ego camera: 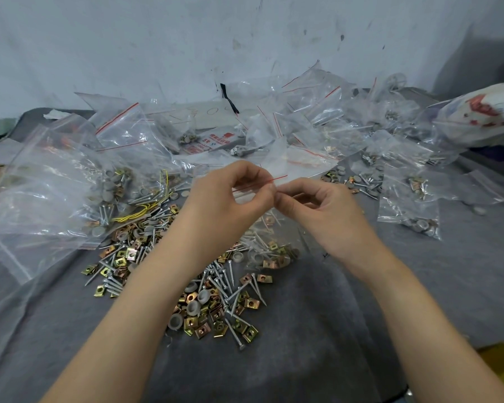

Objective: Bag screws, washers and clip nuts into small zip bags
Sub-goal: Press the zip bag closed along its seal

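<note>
Left hand (pixel 230 199) & right hand (pixel 317 210), fingertips meeting, pinch the red-lined zip strip of a small clear zip bag (pixel 249 191) held just above loose pile (pixel 216 301) of screws, clip nuts & grey washers on grey cloth (pixel 332 315). Filled bags (pixel 410 210) lie right of pile, larger clear bags (pixel 41 184) to its left.

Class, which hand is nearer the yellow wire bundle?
Left. The left hand is just right of the yellow wire bundle; the right hand lies farther right. Both pinch a zip bag.
</note>
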The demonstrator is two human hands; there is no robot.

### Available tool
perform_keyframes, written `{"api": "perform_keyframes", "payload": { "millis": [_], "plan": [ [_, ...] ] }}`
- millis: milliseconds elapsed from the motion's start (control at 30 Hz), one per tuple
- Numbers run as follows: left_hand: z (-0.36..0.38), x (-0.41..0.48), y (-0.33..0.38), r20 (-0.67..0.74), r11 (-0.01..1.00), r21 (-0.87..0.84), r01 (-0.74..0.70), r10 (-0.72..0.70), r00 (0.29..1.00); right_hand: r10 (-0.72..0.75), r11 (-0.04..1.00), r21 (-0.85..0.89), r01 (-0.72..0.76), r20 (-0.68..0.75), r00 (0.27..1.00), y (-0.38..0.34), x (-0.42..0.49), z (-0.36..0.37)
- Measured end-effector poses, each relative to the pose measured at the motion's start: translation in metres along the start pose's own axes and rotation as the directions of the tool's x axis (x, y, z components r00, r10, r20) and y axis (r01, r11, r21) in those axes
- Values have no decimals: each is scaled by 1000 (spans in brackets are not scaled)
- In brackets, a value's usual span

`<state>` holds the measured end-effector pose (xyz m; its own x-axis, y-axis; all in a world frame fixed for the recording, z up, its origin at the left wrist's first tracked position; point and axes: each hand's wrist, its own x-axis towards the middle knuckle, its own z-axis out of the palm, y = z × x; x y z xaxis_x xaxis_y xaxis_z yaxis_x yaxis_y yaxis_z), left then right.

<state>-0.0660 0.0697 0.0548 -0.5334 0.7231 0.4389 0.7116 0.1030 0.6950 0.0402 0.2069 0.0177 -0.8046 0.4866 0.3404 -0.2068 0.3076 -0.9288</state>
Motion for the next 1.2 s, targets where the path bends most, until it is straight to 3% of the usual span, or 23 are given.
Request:
{"api": "perform_keyframes", "payload": {
  "millis": [967,1200],
  "plan": [
    [9,1,4,2,989,110,-101,102,995,23,999,-41,-21,37,999,8,0,3],
    [7,1,0,-2,996,69,-63,63,998,-2,998,-56,5,41,999,9,1,1]
  ]
}}
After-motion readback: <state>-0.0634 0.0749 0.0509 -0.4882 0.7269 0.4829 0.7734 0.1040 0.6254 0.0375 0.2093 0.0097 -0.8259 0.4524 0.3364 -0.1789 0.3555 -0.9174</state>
